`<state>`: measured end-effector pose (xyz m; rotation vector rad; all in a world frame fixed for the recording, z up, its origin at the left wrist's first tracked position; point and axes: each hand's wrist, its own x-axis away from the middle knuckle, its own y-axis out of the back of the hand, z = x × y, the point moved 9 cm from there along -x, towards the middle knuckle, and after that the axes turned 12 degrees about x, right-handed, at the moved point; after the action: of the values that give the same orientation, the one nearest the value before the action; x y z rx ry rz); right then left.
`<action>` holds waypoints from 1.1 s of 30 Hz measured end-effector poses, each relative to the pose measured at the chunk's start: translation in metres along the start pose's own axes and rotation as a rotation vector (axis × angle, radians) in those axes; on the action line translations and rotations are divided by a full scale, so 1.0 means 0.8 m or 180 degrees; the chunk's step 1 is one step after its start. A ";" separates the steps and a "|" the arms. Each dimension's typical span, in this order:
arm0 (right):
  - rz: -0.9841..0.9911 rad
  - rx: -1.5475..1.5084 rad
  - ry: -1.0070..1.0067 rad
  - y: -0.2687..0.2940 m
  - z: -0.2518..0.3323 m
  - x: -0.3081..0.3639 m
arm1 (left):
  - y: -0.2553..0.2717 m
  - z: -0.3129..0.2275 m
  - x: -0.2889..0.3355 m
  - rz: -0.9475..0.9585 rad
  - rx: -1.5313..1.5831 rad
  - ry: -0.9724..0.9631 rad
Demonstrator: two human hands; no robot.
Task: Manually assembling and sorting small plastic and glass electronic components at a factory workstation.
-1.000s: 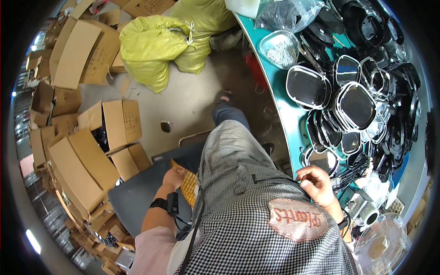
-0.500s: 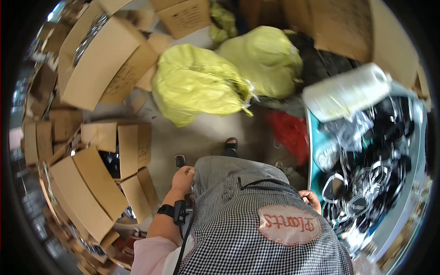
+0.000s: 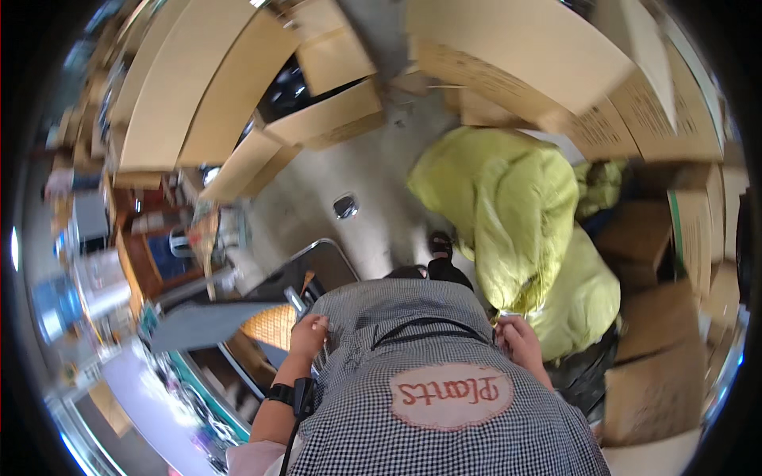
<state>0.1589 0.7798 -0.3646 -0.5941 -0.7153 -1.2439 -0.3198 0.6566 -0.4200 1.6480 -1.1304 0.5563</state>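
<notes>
My left hand (image 3: 308, 336) is curled closed beside the checked apron (image 3: 373, 333) at my waist; a dark strap and a small black device (image 3: 303, 397) sit on that wrist. On the other side of the apron, my right hand (image 3: 520, 339) has its fingers bent in, close to the tied neck of a yellow woven sack (image 3: 516, 210). Whatever either hand may hold is hidden. A second yellow sack (image 3: 583, 297) leans behind the first. Near my left hand are a woven tan panel (image 3: 270, 325) and a grey cloth-like piece (image 3: 208, 325).
Large open cartons (image 3: 210, 75) stand at the far left, and more cartons (image 3: 532, 59) line the far right. A small dark, shiny object (image 3: 345, 206) lies on the concrete floor (image 3: 381, 166). A teal-edged bin (image 3: 202, 381) with black items is at lower left.
My view has swung left: the yellow sacks now sit on my right, and the bin of black-and-white framed items has left the right side. Both hands stay low by the apron.
</notes>
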 end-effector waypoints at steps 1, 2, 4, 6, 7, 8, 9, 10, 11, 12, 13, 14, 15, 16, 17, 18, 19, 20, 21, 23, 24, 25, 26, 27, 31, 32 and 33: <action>0.0147 0.0165 -0.0050 -0.017 0.024 -0.022 | 0.003 0.025 0.016 -0.0071 0.0157 0.0146; 0.0455 0.0560 -0.0023 -0.043 0.058 -0.043 | 0.004 0.037 0.033 -0.0140 0.0020 0.0185; 0.0957 0.1186 0.0039 -0.103 0.117 -0.076 | 0.012 0.054 0.055 -0.0314 -0.0081 0.0131; 0.1232 0.1580 0.0038 -0.143 0.145 -0.105 | 0.009 0.088 0.067 -0.0470 0.0359 0.0263; 0.1393 0.1799 0.0036 -0.165 0.148 -0.119 | 0.015 0.097 0.073 -0.0578 0.0619 0.0298; 0.1483 0.1967 0.0068 -0.175 0.146 -0.142 | 0.016 0.103 0.076 -0.0679 0.0755 0.0381; 0.1534 0.2220 0.0098 -0.197 0.153 -0.161 | 0.018 0.113 0.075 -0.0715 0.0855 0.0466; 0.1609 0.2525 0.0178 -0.223 0.157 -0.182 | 0.026 0.121 0.071 -0.0898 0.0882 0.0372; 0.1672 0.2815 0.0258 -0.252 0.158 -0.204 | 0.036 0.130 0.067 -0.1072 0.0891 0.0272; 0.1783 0.3062 0.0436 -0.283 0.156 -0.237 | 0.037 0.141 0.054 -0.0972 0.0969 0.0473; 0.1881 0.3302 0.0580 -0.310 0.150 -0.263 | 0.037 0.151 0.044 -0.0936 0.1023 0.0510; 0.1944 0.3396 0.0514 -0.337 0.136 -0.291 | 0.044 0.161 0.034 -0.1091 0.0954 0.0571; 0.2010 0.3480 0.0474 -0.372 0.129 -0.323 | 0.053 0.168 0.018 -0.1267 0.0881 0.0614; 0.1992 0.3743 0.0543 -0.410 0.124 -0.350 | 0.045 0.185 -0.002 -0.1037 0.1112 0.0845; 0.1975 0.3995 0.0607 -0.447 0.118 -0.374 | 0.039 0.195 -0.019 -0.0999 0.1117 0.0863; 0.1981 0.4168 0.0844 -0.483 0.109 -0.404 | 0.035 0.205 -0.037 -0.1179 0.1040 0.0893; 0.1977 0.4343 0.1076 -0.512 0.094 -0.437 | 0.032 0.208 -0.056 -0.1348 0.0963 0.0917; 0.1800 0.4687 0.1598 -0.537 0.098 -0.464 | 0.032 0.196 -0.074 -0.1219 0.1155 0.0996; 0.1693 0.5015 0.2067 -0.569 0.085 -0.492 | 0.030 0.196 -0.090 -0.1249 0.1152 0.1024; 0.1711 0.5172 0.1643 -0.614 0.039 -0.546 | 0.020 0.201 -0.121 -0.1333 0.1204 0.0967; 0.1732 0.5321 0.1242 -0.625 0.008 -0.578 | 0.017 0.200 -0.134 -0.1421 0.1221 0.0969; 0.1733 0.5321 0.1224 -0.635 -0.016 -0.608 | 0.014 0.203 -0.144 -0.1702 0.1300 0.0856; 0.1704 0.5422 0.1138 -0.639 -0.044 -0.638 | 0.009 0.209 -0.157 -0.1851 0.1310 0.0772; 0.1722 0.5509 0.1049 -0.647 -0.075 -0.667 | 0.006 0.219 -0.163 -0.2018 0.1299 0.0721; 0.1659 0.6134 0.1013 -0.677 -0.167 -0.771 | 0.009 0.221 -0.155 -0.2712 0.0460 0.0556; 0.1678 0.6134 0.0875 -0.675 -0.188 -0.807 | 0.001 0.230 -0.158 -0.2522 0.0683 0.0840; 0.1774 0.6114 0.0875 -0.688 -0.211 -0.825 | -0.008 0.243 -0.150 -0.2379 0.0867 0.1175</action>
<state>-0.4570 0.9440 -0.9657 0.9154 -1.0413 0.2107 -0.4001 0.5283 -0.5916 1.9390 -0.1331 0.4977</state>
